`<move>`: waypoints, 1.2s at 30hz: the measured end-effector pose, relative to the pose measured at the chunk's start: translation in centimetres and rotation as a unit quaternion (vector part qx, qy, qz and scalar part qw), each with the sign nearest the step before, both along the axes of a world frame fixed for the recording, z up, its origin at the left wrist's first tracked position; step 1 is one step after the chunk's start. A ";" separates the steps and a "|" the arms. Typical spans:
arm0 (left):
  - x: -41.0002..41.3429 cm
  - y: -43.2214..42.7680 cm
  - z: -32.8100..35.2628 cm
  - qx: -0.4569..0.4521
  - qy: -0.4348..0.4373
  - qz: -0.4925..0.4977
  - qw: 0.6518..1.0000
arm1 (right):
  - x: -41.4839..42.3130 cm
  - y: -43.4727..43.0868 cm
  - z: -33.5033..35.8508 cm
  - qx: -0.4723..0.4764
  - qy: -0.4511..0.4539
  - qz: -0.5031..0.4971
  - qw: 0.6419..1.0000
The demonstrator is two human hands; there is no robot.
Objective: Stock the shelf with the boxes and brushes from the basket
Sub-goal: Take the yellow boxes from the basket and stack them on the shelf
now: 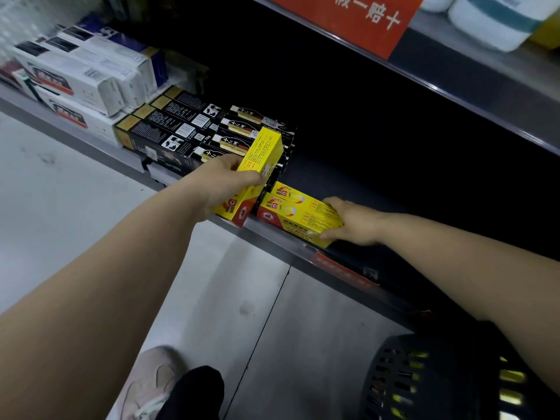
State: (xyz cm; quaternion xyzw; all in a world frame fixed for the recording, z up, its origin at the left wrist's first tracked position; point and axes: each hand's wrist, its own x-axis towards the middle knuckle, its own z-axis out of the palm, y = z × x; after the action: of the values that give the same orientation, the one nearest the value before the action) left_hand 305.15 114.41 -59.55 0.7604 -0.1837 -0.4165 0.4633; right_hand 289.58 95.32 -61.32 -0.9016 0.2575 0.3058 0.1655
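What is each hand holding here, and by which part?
Left hand grips a tilted yellow box around its middle. Right hand holds the right end of a flat yellow box lying on the shelf.

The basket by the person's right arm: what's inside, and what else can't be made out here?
All in the head view.
Basket: only yellow glints show through its slots; the right arm and the picture's edge hide the rest.
White boxes: print blurred by motion.
Red sign: cut off by the top edge.
Shelf back: lost in darkness.
Yellow box: partly covered by the left hand.
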 end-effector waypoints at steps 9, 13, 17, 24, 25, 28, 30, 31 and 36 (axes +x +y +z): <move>-1.7 -1.4 2.2 -0.036 -0.069 -0.089 0.993 | 2.6 1.8 6.3 -0.015 -0.339 0.126 0.932; -1.8 -2.0 2.4 -0.078 -0.128 -0.066 0.986 | 2.0 0.7 6.7 0.023 -0.310 0.086 0.946; -0.5 -1.7 1.5 -0.099 -0.203 0.024 0.974 | 0.6 -2.5 6.1 0.021 -0.298 -0.075 0.951; -1.2 -1.5 -1.7 -0.027 -0.235 -0.019 0.971 | 1.6 -3.5 1.1 -0.108 -0.157 -0.082 0.978; -1.2 -1.5 -2.0 -0.025 -0.231 -0.025 0.972 | 2.0 -3.2 0.4 -0.092 -0.144 -0.084 0.982; -1.3 -1.4 -2.5 -0.022 -0.233 -0.036 0.971 | 2.7 -2.1 -1.3 -0.038 -0.098 -0.079 0.991; -1.3 -1.3 -2.5 -0.022 -0.234 -0.038 0.971 | 2.5 -1.9 -1.8 -0.010 -0.090 -0.080 0.993; -1.3 -1.3 -2.5 -0.022 -0.233 -0.038 0.972 | 2.3 -2.0 -1.8 -0.001 -0.092 -0.084 0.992; -1.4 -1.4 -2.5 -0.030 -0.231 -0.041 0.972 | 2.0 -1.9 -1.7 0.003 -0.099 -0.078 0.992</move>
State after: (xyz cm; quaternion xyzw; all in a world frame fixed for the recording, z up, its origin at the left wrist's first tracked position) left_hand 303.77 112.99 -62.07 0.8137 -0.3294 -0.2425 0.4131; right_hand 291.56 93.39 -63.05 -0.9038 0.3086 0.2022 0.2167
